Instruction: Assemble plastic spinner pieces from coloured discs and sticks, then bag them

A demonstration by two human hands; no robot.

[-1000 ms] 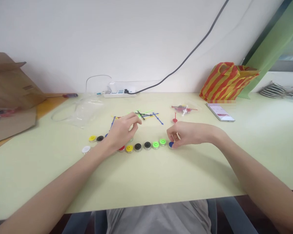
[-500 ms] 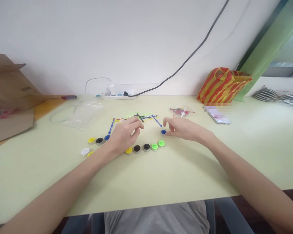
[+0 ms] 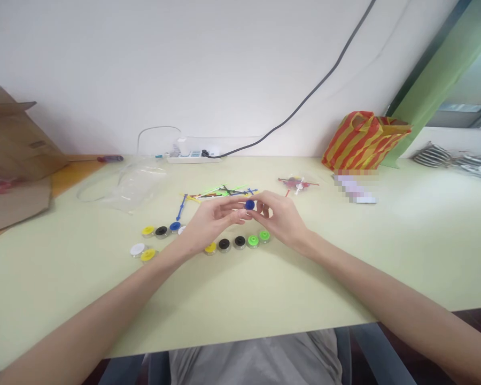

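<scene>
Above the middle of the table, a small round blue-topped disc [image 3: 249, 205] is pinched at the fingertips of both hands. My left hand [image 3: 220, 215] is closed on its left side, with thumb and fingers bent around it. My right hand [image 3: 278, 214] grips the right side between thumb and forefinger. Below them, similar discs lie in a row: a yellow one [image 3: 210, 247], a black one [image 3: 239, 242] and a green one [image 3: 264, 236] among them. Further left sit another yellow disc [image 3: 148, 255], a white disc [image 3: 138, 249] and a blue disc [image 3: 175, 226]. Behind the hands lie several thin coloured plastic sticks [image 3: 224, 190].
A bagged set of red and white pieces [image 3: 299, 184] lies at the back, left of a phone-like flat object [image 3: 355, 190]. A striped bag [image 3: 364, 141] stands behind. Leftward are a clear plastic bag [image 3: 138, 184], a power strip [image 3: 192, 157] and a cardboard box [image 3: 18, 139].
My right hand has picked the blue disc up from the table and moved left with it. My left hand has shifted right, and both now hold the disc.
</scene>
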